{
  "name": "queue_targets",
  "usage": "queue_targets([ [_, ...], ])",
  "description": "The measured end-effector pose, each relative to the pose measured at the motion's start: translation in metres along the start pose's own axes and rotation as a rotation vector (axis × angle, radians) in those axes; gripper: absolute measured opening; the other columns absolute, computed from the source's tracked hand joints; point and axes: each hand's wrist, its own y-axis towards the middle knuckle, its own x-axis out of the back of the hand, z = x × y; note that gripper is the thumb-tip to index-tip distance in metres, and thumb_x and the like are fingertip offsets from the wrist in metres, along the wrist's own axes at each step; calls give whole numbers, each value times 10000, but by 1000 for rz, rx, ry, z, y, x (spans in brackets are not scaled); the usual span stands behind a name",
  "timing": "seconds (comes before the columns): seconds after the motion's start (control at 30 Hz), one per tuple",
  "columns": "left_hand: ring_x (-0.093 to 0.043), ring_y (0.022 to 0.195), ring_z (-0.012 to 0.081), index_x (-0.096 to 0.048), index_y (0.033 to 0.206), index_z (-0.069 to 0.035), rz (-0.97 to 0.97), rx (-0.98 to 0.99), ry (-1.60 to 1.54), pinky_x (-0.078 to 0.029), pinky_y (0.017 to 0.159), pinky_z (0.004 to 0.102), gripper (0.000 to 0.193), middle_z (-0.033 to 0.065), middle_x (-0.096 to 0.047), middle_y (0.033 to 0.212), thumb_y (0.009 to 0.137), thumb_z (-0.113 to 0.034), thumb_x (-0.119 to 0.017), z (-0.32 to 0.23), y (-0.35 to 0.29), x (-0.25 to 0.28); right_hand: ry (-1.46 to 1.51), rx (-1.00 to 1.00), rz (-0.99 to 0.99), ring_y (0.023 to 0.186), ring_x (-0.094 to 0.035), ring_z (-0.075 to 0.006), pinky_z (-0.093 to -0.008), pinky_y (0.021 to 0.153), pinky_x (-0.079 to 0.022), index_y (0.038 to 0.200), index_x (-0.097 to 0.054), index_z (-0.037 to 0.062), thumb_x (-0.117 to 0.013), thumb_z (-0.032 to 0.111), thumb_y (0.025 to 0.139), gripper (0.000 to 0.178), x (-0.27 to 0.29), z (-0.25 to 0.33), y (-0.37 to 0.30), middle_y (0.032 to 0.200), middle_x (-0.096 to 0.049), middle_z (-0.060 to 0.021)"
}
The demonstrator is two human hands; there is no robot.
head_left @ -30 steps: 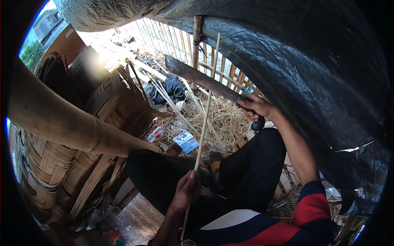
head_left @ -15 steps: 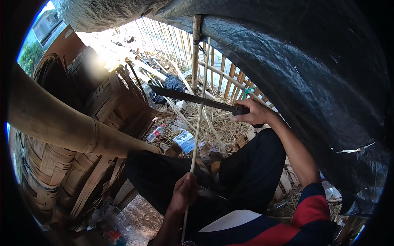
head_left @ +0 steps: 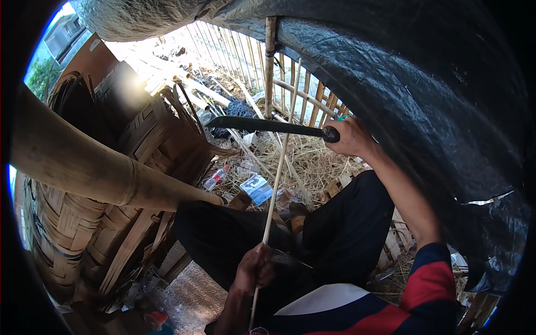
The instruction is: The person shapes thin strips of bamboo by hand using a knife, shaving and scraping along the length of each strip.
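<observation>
Low in front of my body, my left hand [head_left: 254, 267] is closed around a long thin bamboo strip [head_left: 279, 176]. The strip slants up and away, its far end near the fence. My right hand [head_left: 352, 137] grips the dark handle of a machete [head_left: 262, 125], held out at the right with the arm extended. Its long dark blade points left and crosses the strip well above my left hand. Whether the blade touches the strip I cannot tell.
A thick bamboo pole [head_left: 84, 153] runs beside my left knee, with woven bamboo panels [head_left: 72, 234] behind it. Dark plastic sheeting [head_left: 402, 106] hangs on the right. A bamboo fence [head_left: 301, 92], straw [head_left: 312, 162], a plastic bottle [head_left: 215, 178] and a blue-white packet [head_left: 257, 188] are ahead.
My right hand and the machete have risen slightly and moved right, and the blade lies more level. The strip's far end has swung right. My left hand has barely moved.
</observation>
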Motion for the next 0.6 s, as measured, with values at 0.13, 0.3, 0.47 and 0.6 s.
queue_targets([
  [0.13,-237,378,29,-396,855,-136,36,20,-38,-201,303,184,285,-53,-265,551,927,-393,-494,7,-5,4,-5,-187,-68,723,-640,-342,-433,671,-502,853,-661,107,-663,261,671,239,-3,-18,-5,713,-638,-169],
  [0.3,-250,392,28,-400,846,-155,-66,14,32,-209,312,189,244,-60,-282,577,943,-368,-470,9,-6,1,-44,-381,-83,661,-637,-341,-440,631,-493,835,-665,95,-651,257,684,221,-7,-44,-4,639,-629,-149],
  [0.47,-244,381,27,-401,811,-169,-170,47,175,-198,323,200,260,-73,-273,545,969,-376,-408,9,14,-11,54,-198,-112,631,-630,-322,-417,606,-490,813,-663,101,-671,261,663,219,-7,-32,-16,632,-627,-127],
  [0.6,-241,376,27,-389,788,-165,-186,-8,195,-194,318,200,292,-69,-263,525,982,-382,-363,-2,34,-16,-10,170,178,568,-614,-295,-411,567,-477,741,-634,86,-692,225,630,187,4,9,-12,571,-594,-99],
])
